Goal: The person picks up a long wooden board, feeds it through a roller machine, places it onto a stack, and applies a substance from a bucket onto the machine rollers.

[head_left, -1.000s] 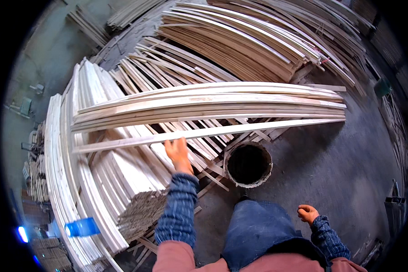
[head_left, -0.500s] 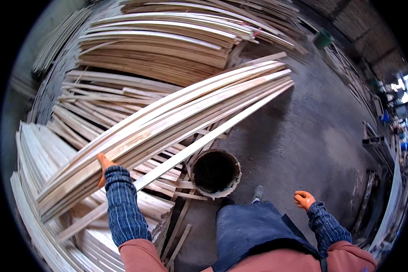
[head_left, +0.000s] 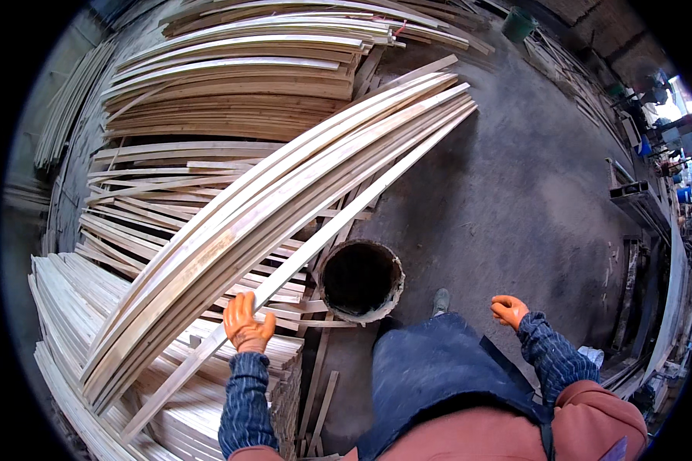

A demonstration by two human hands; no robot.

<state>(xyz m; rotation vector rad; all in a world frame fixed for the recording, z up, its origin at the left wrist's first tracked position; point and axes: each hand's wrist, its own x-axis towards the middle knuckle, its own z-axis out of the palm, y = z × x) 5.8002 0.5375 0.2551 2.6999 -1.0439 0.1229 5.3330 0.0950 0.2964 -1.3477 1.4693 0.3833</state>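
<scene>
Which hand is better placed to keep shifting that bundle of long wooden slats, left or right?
Left, probably. The left hand in its orange glove is already against the long wooden slats, at their underside. The right hand hangs empty over the concrete floor, beyond the round dark bucket.

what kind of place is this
Most likely a timber yard or woodworking shop: stacks of long pale wooden slats cover the concrete floor, and the gloved left hand rests on a bundle of strips beside a round bin.
</scene>
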